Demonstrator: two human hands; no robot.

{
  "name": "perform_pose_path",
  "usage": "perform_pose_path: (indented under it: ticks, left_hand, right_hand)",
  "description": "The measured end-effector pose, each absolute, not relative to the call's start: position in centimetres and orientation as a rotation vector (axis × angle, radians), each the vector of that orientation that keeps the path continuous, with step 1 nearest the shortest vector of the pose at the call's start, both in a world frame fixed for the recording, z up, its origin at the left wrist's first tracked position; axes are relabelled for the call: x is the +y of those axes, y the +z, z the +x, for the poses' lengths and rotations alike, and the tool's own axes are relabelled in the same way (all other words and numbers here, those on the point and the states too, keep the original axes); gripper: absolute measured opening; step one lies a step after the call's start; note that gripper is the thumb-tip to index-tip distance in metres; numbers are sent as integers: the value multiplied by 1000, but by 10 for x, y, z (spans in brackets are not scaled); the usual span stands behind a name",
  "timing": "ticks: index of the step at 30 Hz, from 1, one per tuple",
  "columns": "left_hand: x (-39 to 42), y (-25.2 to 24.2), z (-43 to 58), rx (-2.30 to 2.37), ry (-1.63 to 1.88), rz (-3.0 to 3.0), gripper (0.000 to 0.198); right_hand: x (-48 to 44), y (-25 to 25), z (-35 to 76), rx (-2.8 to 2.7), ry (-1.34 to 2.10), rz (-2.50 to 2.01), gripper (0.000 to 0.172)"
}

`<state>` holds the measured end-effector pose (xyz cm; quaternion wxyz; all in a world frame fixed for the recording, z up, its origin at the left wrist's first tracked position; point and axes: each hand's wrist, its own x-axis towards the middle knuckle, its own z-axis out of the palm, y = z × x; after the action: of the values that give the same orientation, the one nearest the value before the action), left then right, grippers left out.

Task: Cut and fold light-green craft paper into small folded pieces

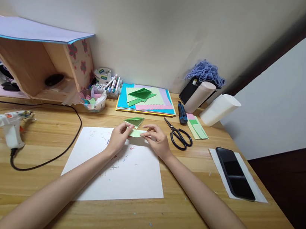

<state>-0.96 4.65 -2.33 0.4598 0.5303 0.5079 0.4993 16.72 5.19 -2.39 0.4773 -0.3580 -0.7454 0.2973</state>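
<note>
Between my two hands is a small piece of light green paper, held just over the top of a white sheet marked with coloured specks. My left hand pinches its left end between thumb and fingers. At the right end, the thumb and fingers of my right hand close on it. Right behind the hands lies a folded green paper piece. Another folded dark green piece rests on a stack of coloured paper near the wall.
Black-handled scissors, a utility knife and green paper strips lie to the right. Farther right is a phone. A glue gun with a looping cord sits left. Behind are a scrap tub, markers and paper rolls.
</note>
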Motion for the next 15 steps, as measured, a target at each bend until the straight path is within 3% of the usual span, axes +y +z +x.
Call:
perform_pose_path:
  ticks: [6,15]
  left_hand:
    - [46,-22,-10,1220,1159,1396,35]
    - [46,-21,-8,1177,1178,1401,31]
  right_hand:
    - [51,-24,166,-1673,732,-992,8]
    - [61,-29,166,-1356,1166,-998,39]
